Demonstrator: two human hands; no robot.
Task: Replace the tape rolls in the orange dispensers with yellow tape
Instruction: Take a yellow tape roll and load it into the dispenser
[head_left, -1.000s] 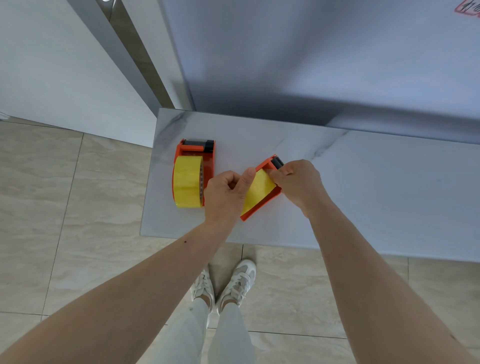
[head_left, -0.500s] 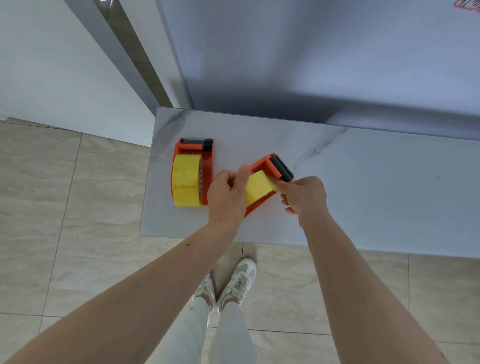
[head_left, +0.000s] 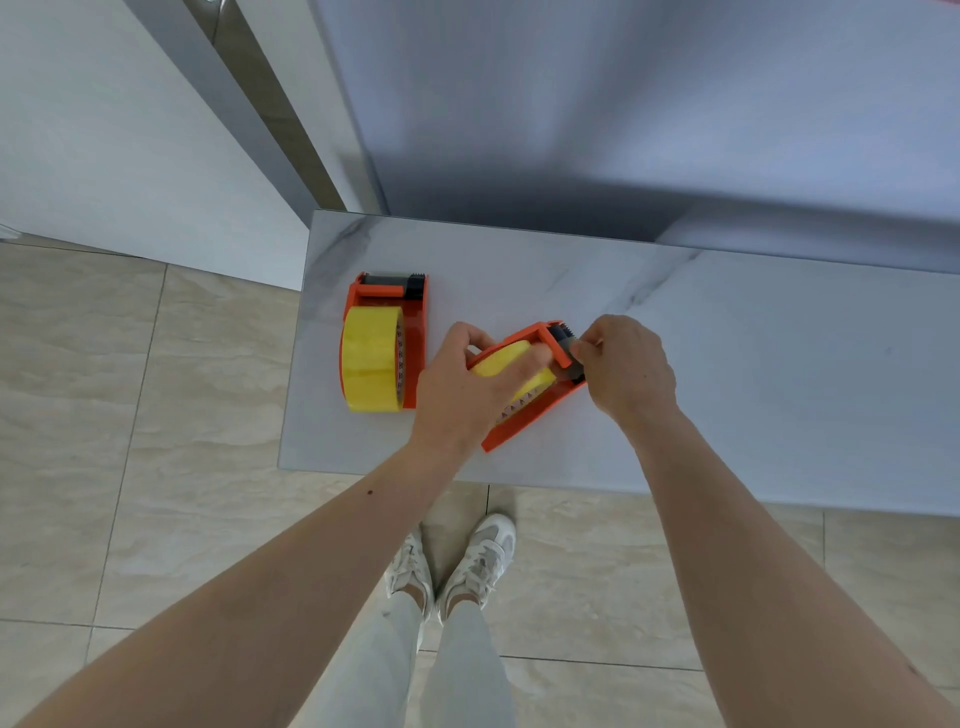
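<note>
Right hand (head_left: 626, 371) now pinching at the cutter of the dispenser (head_left: 527, 413), left hand (head_left: 467, 387) still gripping its roll (head_left: 501, 364); second dispenser (head_left: 387, 343) lying centre-left.

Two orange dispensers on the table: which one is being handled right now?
The angled orange dispenser nearer the table's front edge: the left hand grips its yellow roll, the right hand pinches at its cutter end. The other dispenser, further left, lies untouched.

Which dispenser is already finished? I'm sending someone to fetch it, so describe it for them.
On the marble table, look near its left end. There lies an orange dispenser holding a full yellow roll, with no hand on it. The other dispenser, to its right, lies slanted and both hands hold it.
</note>
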